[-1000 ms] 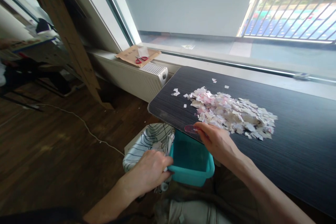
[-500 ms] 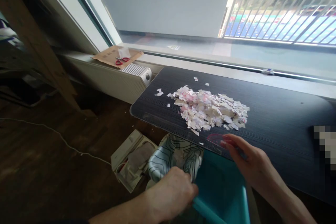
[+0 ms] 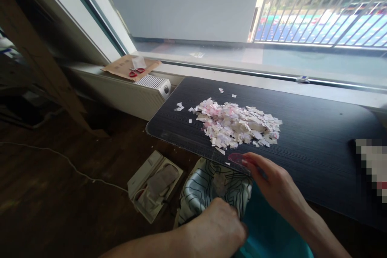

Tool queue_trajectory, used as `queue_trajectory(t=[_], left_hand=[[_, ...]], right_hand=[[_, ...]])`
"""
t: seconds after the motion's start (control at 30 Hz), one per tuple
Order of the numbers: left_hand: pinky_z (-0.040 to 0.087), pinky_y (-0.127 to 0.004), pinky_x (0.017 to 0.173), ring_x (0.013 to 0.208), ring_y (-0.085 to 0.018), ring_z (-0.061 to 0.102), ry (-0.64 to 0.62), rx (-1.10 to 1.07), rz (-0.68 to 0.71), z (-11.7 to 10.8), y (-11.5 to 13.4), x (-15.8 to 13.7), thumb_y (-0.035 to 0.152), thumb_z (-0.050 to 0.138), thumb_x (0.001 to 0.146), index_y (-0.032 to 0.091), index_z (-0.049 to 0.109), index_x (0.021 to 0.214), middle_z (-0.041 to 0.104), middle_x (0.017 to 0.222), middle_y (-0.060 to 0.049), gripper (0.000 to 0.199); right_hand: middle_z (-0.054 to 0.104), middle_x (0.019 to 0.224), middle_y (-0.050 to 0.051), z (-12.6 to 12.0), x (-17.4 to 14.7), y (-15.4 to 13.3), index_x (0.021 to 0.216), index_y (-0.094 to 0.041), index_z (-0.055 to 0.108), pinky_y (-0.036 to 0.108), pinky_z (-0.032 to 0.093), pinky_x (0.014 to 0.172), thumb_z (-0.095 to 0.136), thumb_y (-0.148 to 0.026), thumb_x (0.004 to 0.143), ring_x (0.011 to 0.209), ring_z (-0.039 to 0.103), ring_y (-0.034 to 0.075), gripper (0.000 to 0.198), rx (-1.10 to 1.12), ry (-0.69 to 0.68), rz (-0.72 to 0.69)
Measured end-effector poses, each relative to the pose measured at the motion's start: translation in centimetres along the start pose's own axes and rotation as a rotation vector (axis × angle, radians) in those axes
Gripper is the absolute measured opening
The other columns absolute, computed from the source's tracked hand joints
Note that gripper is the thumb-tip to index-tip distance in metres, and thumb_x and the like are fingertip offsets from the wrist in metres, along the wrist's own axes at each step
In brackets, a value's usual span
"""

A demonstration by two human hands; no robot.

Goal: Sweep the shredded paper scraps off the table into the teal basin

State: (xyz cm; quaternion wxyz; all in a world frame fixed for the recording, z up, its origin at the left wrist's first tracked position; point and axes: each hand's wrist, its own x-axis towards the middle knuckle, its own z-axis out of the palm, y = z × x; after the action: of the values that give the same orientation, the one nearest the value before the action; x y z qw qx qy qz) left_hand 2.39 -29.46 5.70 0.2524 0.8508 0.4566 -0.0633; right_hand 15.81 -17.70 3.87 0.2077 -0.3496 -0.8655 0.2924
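My left hand (image 3: 216,225) is closed at the edge of a pale cloth bag (image 3: 193,193) with dark wavy lines; its fingertips are hidden. Inside the bag's open mouth, some paper scraps (image 3: 220,183) show. The bag is below the front edge of the black table (image 3: 308,129), beside a teal bin (image 3: 266,221). Between the fingers of my right hand (image 3: 266,175) is a flat, see-through pink plastic piece (image 3: 236,159), held low over the table's front edge. A heap of small white and pinkish paper scraps (image 3: 236,123) lies just beyond it.
An open box with a grey item (image 3: 161,179) sits on the dark floor at left, near a white cable (image 3: 72,167). Red-handled scissors (image 3: 136,72) lie on a brown envelope (image 3: 113,66) by the radiator (image 3: 145,92). A window is behind the table.
My left hand and the bag's mouth have shifted right, and the teal bin is further right. My right hand has moved slightly left with the pink plastic piece. The view has shifted a little.
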Motion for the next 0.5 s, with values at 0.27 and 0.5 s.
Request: queue_trajectory(t=[0.27, 0.5], left_hand=[[0.041, -0.031, 0.044, 0.058, -0.023, 0.063, -0.009, -0.019, -0.024, -0.4, -0.1, 0.1, 0.017, 0.067, 0.078, 0.015, 0.06, 0.073, 0.066, 0.067, -0.006, 0.009], [0.044, -0.032, 0.049, 0.063, -0.024, 0.065, -0.034, -0.033, -0.06, -0.4, -0.4, 0.2, 0.019, 0.065, 0.08, 0.015, 0.061, 0.076, 0.067, 0.07, -0.006, 0.007]], right_hand=[[0.07, 0.096, 0.003, -0.1, 0.1, -0.1, 0.11, -0.023, 0.059, 0.025, 0.051, 0.072, 0.044, -0.029, 0.093, 0.083, 0.067, 0.016, 0.023, 0.071, -0.042, 0.023], [0.07, 0.097, 0.004, 0.9, 1.7, 0.3, 0.11, -0.02, 0.059, 0.026, 0.05, 0.074, 0.046, -0.026, 0.092, 0.085, 0.066, 0.016, 0.023, 0.067, 0.045, -0.007]])
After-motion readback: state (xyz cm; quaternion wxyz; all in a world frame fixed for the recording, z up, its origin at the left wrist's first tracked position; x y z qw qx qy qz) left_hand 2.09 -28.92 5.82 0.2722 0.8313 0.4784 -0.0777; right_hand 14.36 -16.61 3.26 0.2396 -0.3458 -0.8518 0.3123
